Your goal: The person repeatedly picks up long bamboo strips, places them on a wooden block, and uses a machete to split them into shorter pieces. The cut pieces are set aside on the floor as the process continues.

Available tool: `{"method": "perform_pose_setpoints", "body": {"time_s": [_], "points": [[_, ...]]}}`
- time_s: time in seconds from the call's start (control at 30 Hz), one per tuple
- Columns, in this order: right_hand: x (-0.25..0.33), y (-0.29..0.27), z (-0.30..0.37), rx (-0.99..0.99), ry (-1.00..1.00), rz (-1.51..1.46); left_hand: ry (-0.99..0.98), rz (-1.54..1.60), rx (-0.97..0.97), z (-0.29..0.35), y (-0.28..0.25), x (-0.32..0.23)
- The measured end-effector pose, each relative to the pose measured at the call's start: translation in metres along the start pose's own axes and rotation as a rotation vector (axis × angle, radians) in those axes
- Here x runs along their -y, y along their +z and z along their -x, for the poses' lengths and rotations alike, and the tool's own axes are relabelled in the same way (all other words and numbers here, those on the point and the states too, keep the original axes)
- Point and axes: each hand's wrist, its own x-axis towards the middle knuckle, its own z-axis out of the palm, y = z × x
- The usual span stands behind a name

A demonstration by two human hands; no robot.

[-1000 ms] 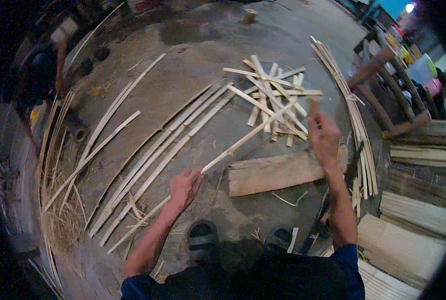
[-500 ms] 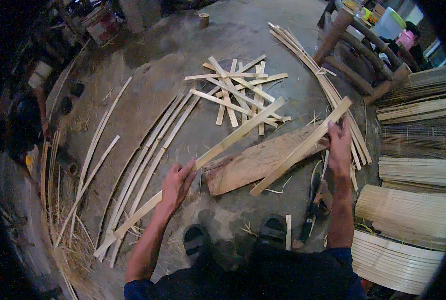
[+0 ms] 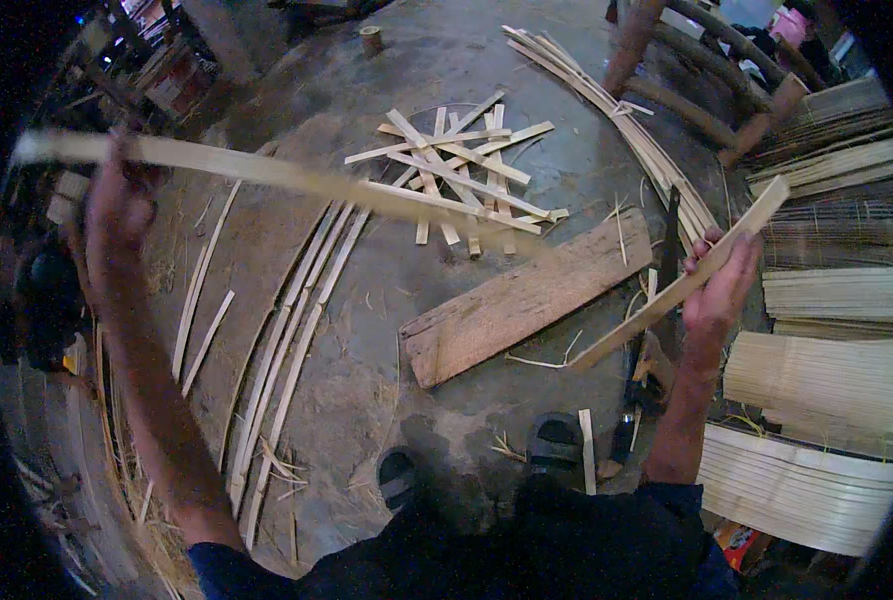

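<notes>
My left hand point(image 3: 122, 205), raised at the far left, is closed on a long pale bamboo strip point(image 3: 257, 170). That strip reaches rightward across the view, over the pile of crossed strips, and is smeared by motion. On the right, my right hand point(image 3: 722, 288) grips a shorter bamboo strip point(image 3: 652, 306), which slants from upper right to lower left. Its lower end hangs beside a rough wooden board point(image 3: 527, 300) lying on the floor. Beyond the board, short strips point(image 3: 457, 170) lie crossed in a loose heap.
Long strips point(image 3: 292, 320) lie to the left, and a bundle point(image 3: 632, 135) lies at the far right. Slatted bamboo stacks point(image 3: 817, 485) line the right side. A wooden frame point(image 3: 702, 125) stands behind them. My sandalled feet point(image 3: 552, 440) are near the board.
My left hand has swung up and left with its strip, which now lies nearly level. My right hand has moved right and slightly down, still gripping its strip.
</notes>
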Motion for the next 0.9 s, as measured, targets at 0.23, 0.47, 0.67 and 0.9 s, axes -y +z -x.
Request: {"method": "perform_pose_setpoints", "body": {"time_s": [0.23,0.47,0.67,0.9], "points": [[-0.051,0.033,0.027,0.793,-0.114,0.750,-0.321,0.402,-0.353,0.177,0.017,0.269],[-0.186,0.053,0.096,1.267,-0.460,1.482,-0.385,0.272,-0.247,0.284,0.012,0.371],[-0.218,0.060,0.104,1.307,-0.397,1.454,-0.536,0.533,-0.386,0.312,0.014,0.342],[-0.201,0.014,0.040,1.213,-0.276,1.450,-0.398,0.467,-0.739,0.330,-0.069,0.328]]}}
